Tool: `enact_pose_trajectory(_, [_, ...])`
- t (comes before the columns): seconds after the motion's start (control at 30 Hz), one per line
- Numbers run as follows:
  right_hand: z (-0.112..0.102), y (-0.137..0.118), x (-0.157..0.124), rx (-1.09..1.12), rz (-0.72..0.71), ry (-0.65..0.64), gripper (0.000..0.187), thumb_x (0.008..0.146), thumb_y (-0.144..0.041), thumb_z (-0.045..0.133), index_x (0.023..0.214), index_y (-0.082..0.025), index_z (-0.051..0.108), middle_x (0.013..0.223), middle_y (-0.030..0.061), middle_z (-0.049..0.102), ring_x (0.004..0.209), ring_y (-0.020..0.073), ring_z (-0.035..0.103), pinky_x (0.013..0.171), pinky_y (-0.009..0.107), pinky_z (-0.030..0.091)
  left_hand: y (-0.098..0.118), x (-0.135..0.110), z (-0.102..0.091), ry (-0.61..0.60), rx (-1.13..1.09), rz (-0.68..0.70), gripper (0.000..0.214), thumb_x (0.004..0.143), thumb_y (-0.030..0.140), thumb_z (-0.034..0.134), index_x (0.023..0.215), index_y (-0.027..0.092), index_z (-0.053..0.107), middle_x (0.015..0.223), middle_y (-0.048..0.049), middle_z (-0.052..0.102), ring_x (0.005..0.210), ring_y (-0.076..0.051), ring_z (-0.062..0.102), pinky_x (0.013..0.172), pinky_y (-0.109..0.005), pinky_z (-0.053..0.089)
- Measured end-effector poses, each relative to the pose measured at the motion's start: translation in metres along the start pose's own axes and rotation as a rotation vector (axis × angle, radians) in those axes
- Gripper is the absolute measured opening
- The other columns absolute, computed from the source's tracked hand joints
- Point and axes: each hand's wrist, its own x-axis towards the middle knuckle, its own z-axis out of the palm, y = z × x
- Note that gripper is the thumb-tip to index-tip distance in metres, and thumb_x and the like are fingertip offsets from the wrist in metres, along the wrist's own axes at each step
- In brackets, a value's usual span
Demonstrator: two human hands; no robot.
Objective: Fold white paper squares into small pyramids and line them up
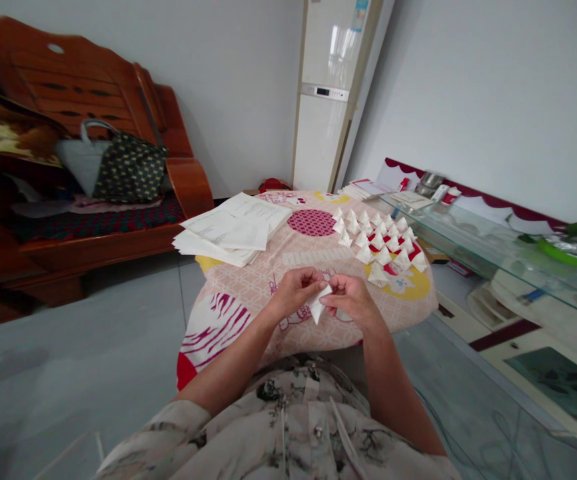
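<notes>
Over the near part of the cloth-covered table, both hands pinch one small piece of folded white paper [318, 305], its pointed end hanging down. My left hand [296, 291] grips it from the left, with thumb and fingers closed at its upper edge. From the right, my right hand [351, 297] has its thumb and fingertips closed on the other side. Beyond my right hand stand several folded paper pyramids [379, 257] in rows. A stack of printed sheets [233, 227] lies at the table's far left. Between them is a row of small flat white pieces [316, 257].
The patterned tablecloth [248, 287] hangs over the table's edge. At the right runs a glass-topped cabinet [498, 243] with cups and a green dish [568, 253]. A wooden bench [88, 230] with bags stands at the left. A tall white appliance [321, 127] is in the corner.
</notes>
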Motion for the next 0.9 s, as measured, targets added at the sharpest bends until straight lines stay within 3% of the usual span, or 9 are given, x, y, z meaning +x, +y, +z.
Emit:
enact_pose_trajectory(0.2, [-0.003,0.002,-0.002,0.078,-0.052,-0.059,0.025,0.068,-0.038,0.077,0.072,-0.016,0.066,0.056,0.0002,0.068,0.046,0.0119,0.06,0.046,0.021,0.048,0.001,0.0,-0.002,-0.009,0.017,-0.012,0.046,0.081,0.057,0.069,0.073,0.013,0.059,0.06,0.0026,0.052,0.053,-0.007,0.043,0.05,-0.019,0.031])
enact_pose_trajectory(0.37, [0.0,0.005,0.0,0.149,-0.045,0.044,0.029,0.07,-0.043,0.075,0.067,-0.016,0.066,0.047,-0.0001,0.062,0.037,0.0107,0.052,0.036,0.019,0.038,0.003,0.001,-0.001,-0.064,-0.019,-0.043,0.053,0.083,0.065,0.062,0.07,0.014,0.057,0.058,0.0023,0.051,0.053,-0.008,0.041,0.05,-0.02,0.029])
enact_pose_trajectory(0.47, [0.001,0.007,0.003,0.277,-0.051,0.132,0.028,0.067,-0.043,0.077,0.068,-0.017,0.066,0.045,-0.0016,0.059,0.035,0.0098,0.048,0.034,0.019,0.035,0.004,0.001,-0.004,-0.09,-0.132,-0.085,0.051,0.078,0.062,0.069,0.069,0.013,0.057,0.059,0.0022,0.052,0.053,-0.007,0.042,0.051,-0.021,0.029])
enact_pose_trajectory(0.67, [-0.002,0.012,0.01,0.422,-0.076,0.231,0.03,0.065,-0.044,0.078,0.067,-0.019,0.061,0.046,-0.003,0.059,0.037,0.0096,0.049,0.035,0.019,0.038,0.004,0.0,-0.01,-0.007,-0.38,-0.208,0.045,0.069,0.053,0.079,0.067,0.014,0.057,0.058,0.0027,0.053,0.051,-0.007,0.043,0.051,-0.021,0.03])
enact_pose_trajectory(0.8, [-0.009,0.023,0.013,0.287,-0.014,0.217,0.028,0.065,-0.043,0.076,0.069,-0.018,0.064,0.051,0.0005,0.063,0.041,0.013,0.055,0.035,0.021,0.038,-0.003,0.004,-0.014,0.088,-0.385,-0.204,0.045,0.067,0.054,0.079,0.066,0.015,0.056,0.057,0.003,0.054,0.05,-0.007,0.043,0.05,-0.02,0.031])
enact_pose_trajectory(0.9, [-0.012,0.031,0.014,-0.005,-0.062,0.43,0.022,0.067,-0.037,0.072,0.075,-0.017,0.069,0.054,0.001,0.065,0.044,0.0154,0.058,0.035,0.021,0.037,-0.011,0.007,-0.018,0.112,-0.192,-0.186,0.045,0.067,0.054,0.077,0.065,0.014,0.059,0.055,0.0032,0.053,0.05,-0.007,0.041,0.049,-0.02,0.028])
